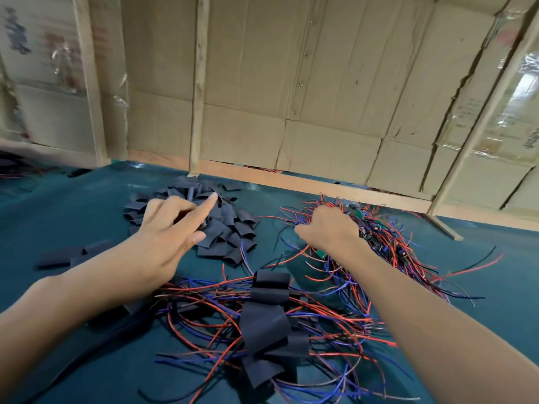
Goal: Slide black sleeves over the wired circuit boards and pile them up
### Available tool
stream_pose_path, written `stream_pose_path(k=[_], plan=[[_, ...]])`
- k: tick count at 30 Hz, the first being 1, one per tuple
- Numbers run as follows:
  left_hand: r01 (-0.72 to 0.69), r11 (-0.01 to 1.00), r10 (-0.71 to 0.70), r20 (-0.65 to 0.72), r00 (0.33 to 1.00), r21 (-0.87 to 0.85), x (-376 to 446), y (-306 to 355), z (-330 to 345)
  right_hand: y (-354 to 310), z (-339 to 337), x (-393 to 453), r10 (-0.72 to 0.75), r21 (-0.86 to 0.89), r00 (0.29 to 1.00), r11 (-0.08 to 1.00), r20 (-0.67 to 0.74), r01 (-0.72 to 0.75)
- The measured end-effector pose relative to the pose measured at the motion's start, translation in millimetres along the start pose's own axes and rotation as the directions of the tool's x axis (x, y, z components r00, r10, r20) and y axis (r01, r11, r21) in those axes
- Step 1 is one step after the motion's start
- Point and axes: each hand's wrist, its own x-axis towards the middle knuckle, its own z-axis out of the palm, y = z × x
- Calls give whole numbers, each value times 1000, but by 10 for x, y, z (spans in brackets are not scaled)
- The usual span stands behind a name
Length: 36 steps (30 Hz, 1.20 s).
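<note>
With the right hand (328,225) clenched in tangled wires (388,243) and the left hand (172,228) released above the sleeves (221,225), one tug could drag several boards along.

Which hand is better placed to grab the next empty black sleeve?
The left hand. It hovers open over the sleeve pile, fingers reaching toward it. The right hand is curled into the tangle of wired boards, farther from the sleeves.
</note>
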Motion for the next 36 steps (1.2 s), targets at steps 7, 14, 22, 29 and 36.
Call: stream_pose_path(k=[7,14,22,29,36], plan=[[-158,983,167,-97,981,89,16,124,-95,194,-610,-80,117,840,993,535,30,-89],[-17,999,-2,-413,911,-43,-95,503,-186,181,-742,-1058,-61,743,785,284,-616,606],[-199,970,237,-348,907,142,-156,892,-185,-94,-297,-1776,-327,464,634,466,-701,754],[-206,956,260,-278,925,210,-158,855,-104,4,-301,-1715,-362,492,706,526,-608,694],[-87,969,150,-270,951,230,-105,699,-146,229,-441,-1584,-559,473,777,623,-288,623]])
